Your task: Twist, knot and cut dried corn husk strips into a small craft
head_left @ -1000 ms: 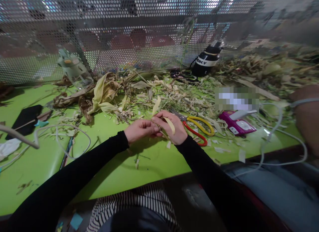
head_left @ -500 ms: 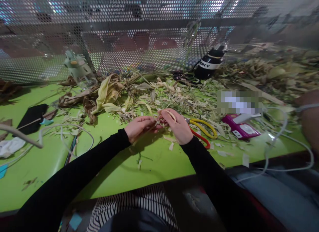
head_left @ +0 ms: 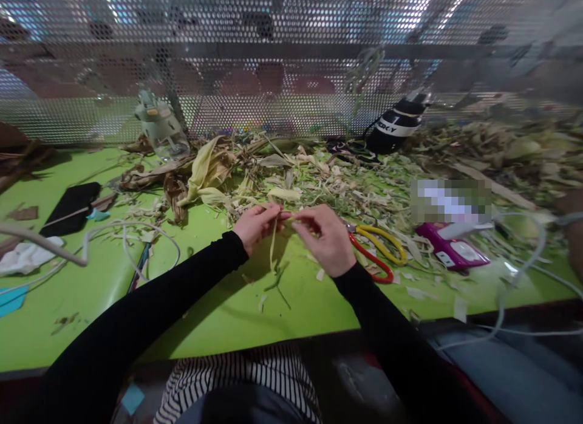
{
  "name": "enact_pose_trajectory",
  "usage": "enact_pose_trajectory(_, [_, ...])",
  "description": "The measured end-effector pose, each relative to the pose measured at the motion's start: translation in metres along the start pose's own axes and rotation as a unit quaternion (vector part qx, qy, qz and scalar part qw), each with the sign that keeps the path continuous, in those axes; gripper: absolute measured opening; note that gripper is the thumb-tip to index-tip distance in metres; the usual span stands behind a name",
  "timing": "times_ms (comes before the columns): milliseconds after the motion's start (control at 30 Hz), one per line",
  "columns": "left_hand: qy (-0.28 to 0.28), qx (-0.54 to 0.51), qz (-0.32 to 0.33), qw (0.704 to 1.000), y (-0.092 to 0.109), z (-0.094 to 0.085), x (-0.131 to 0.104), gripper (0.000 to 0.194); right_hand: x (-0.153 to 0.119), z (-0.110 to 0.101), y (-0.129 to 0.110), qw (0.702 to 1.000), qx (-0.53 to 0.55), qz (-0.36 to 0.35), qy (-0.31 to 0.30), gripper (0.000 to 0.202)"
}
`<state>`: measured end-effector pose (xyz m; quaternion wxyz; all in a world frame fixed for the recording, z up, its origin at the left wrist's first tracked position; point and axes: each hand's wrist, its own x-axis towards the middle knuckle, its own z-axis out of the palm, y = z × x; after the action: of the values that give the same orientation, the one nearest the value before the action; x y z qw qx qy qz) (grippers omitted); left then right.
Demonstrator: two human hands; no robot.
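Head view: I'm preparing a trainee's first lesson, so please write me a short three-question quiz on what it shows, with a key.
1. True or false: the left hand holds a pale strip.
2. Which of these is nearest the right hand? (a) phone (b) scissors (c) black bottle
3. Fill in the colour: one handle of the scissors is red, the other is ____.
Key: 1. True. 2. b. 3. Yellow.
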<state>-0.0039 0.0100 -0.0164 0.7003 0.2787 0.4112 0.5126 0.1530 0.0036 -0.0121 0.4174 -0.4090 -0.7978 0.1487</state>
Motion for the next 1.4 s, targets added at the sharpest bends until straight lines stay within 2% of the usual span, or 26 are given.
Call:
enact_pose_trajectory(100, [-0.005, -0.014, 0.004, 1.000, -0.001, 0.000, 0.000, 0.007, -0.003, 0.007, -0.005, 0.983, -0.112, -0.124, -0.073, 0.018])
enact_pose_trajectory(200, [-0.051, 0.007, -0.004, 0.999, -0.003, 0.001, -0.003, 0.012, -0.004, 0.009, -0.006, 0.975, -0.147, -0.155, -0.069, 0.016])
enact_pose_trajectory(267, [-0.075, 0.036, -0.005, 0.997, -0.003, 0.001, -0.004, 0.016, -0.003, 0.008, -0.004, 0.986, -0.101, -0.129, -0.030, 0.013])
enact_pose_trajectory(367, [-0.083, 0.072, 0.014, 0.994, 0.000, 0.002, -0.005, 0.017, 0.000, 0.004, 0.002, 0.998, 0.014, -0.032, 0.045, 0.011])
enact_pose_trajectory(433, [-0.097, 0.094, 0.022, 0.991, 0.002, 0.003, -0.005, 0.017, 0.002, 0.003, 0.007, 0.994, 0.088, 0.047, 0.047, 0.016])
enact_pose_trajectory(533, [-0.140, 0.151, 0.026, 0.978, 0.004, 0.003, -0.004, 0.018, 0.002, 0.004, 0.011, 0.976, 0.172, 0.131, 0.011, 0.023])
enact_pose_trajectory(633, [-0.137, 0.184, 0.054, 0.972, 0.003, 0.002, -0.004, 0.017, 0.000, 0.007, 0.013, 0.968, 0.189, 0.163, 0.002, 0.026])
enact_pose_trajectory(767, [-0.114, 0.202, 0.067, 0.970, 0.001, 0.003, -0.005, 0.015, -0.001, 0.009, 0.014, 0.969, 0.180, 0.167, 0.008, 0.029])
enact_pose_trajectory(900, [-0.036, 0.195, 0.083, 0.977, 0.005, 0.002, -0.003, 0.010, -0.001, 0.007, 0.011, 0.980, 0.115, 0.160, -0.023, 0.030])
enact_pose_trajectory(967, [0.011, 0.168, 0.093, 0.981, 0.010, -0.002, 0.001, 0.008, -0.002, 0.005, 0.007, 0.988, 0.062, 0.133, -0.055, 0.028])
enact_pose_trajectory(1033, [0.042, 0.135, 0.096, 0.985, 0.016, -0.008, 0.007, 0.007, -0.004, 0.002, 0.001, 0.986, 0.050, 0.084, -0.138, 0.027])
enact_pose_trajectory(1100, [0.062, 0.103, 0.096, 0.988, 0.021, -0.014, 0.012, 0.007, -0.006, 0.001, -0.006, 0.956, 0.089, 0.003, -0.279, 0.027])
enact_pose_trajectory(1167, [0.061, 0.090, 0.091, 0.990, 0.023, -0.019, 0.015, 0.006, -0.009, 0.002, -0.013, 0.907, 0.115, -0.089, -0.395, 0.036])
enact_pose_trajectory(1233, [0.057, 0.086, 0.086, 0.991, 0.024, -0.021, 0.017, 0.006, -0.015, 0.006, -0.020, 0.883, 0.091, -0.146, -0.437, 0.038])
enact_pose_trajectory(1333, [0.049, 0.090, 0.079, 0.992, 0.023, -0.020, 0.017, 0.007, -0.025, 0.012, -0.031, 0.864, 0.056, -0.179, -0.467, 0.016])
enact_pose_trajectory(1400, [0.041, 0.092, 0.072, 0.992, 0.022, -0.019, 0.018, 0.007, -0.029, 0.016, -0.036, 0.846, 0.053, -0.199, -0.491, 0.016])
